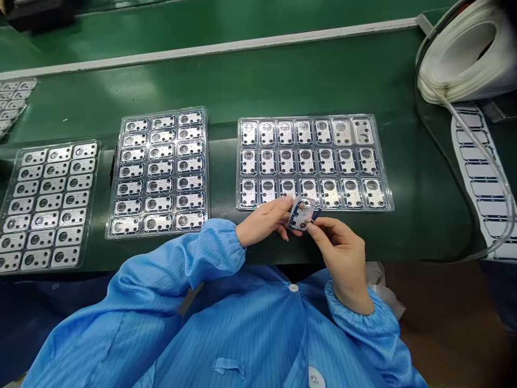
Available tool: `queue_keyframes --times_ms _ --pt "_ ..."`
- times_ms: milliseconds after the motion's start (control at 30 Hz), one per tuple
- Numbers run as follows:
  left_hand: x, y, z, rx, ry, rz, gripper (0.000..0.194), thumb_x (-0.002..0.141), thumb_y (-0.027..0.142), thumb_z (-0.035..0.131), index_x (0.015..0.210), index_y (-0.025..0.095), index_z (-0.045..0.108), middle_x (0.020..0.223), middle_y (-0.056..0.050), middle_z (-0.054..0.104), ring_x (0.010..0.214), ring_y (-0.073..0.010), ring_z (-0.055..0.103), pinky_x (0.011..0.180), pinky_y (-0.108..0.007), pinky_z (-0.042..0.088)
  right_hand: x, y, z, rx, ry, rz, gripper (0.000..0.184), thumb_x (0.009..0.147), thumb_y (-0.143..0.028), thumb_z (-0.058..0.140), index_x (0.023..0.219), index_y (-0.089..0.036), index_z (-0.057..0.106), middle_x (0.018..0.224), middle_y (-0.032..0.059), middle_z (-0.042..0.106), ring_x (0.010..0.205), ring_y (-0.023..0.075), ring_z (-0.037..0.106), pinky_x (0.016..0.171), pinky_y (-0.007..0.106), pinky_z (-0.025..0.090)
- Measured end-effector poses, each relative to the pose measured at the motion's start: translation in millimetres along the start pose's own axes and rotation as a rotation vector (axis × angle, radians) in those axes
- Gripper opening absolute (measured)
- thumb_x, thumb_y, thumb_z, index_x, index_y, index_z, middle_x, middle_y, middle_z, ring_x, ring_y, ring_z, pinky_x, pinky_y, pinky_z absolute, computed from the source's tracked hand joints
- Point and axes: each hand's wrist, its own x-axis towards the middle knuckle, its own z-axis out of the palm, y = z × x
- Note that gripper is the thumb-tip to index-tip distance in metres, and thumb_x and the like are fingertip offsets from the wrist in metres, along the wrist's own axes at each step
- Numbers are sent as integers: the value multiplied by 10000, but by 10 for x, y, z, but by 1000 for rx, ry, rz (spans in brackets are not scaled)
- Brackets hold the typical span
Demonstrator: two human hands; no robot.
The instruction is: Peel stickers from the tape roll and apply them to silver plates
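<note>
In front of my body, both hands hold a small silver metal plate (301, 214) with round holes and blue at its edges. My left hand (266, 218) is closed on the plate's left side, with the thumb along the top. From the right, my right hand (341, 250) pinches its lower right corner, where a dark blue edge sticks out. Just beyond my hands lies a clear plastic tray (386, 200) of similar plates. Most plates there show blue borders; two at its far right corner (362, 131) look plain silver.
Two more filled trays, a middle one (206, 178) and a left one (89, 215), lie to the left on the green bench (226, 86). At right stands a white roll (440, 67) with a cable (434, 143) and a strip of blue-edged labels (484, 188). A pale rail (210, 51) crosses the back.
</note>
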Motion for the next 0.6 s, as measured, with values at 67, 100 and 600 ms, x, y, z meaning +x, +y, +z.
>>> queue_keyframes --times_ms 67,100,600 --pt "3 2 1 0 2 2 750 858 739 439 1253 111 556 946 -133 714 789 -174 678 597 -233 489 4 -10 3 3 0 -4 212 810 -408 736 876 -207 720 824 37 721 730 185 656 647 296 541" --pt "4 4 1 -1 0 1 751 855 742 441 1248 113 559 946 -133 714 789 -172 678 597 -230 488 6 -14 3 3 1 -5 212 808 -408 736 871 -207 720 820 36 720 725 184 656 644 296 541" --pt "13 -9 -7 -20 -4 -9 744 836 749 467 1229 126 572 936 -117 704 796 -174 684 593 -225 489 8 -41 11 12 9 22 221 796 -416 740 872 -209 721 835 42 726 742 191 659 667 314 551"
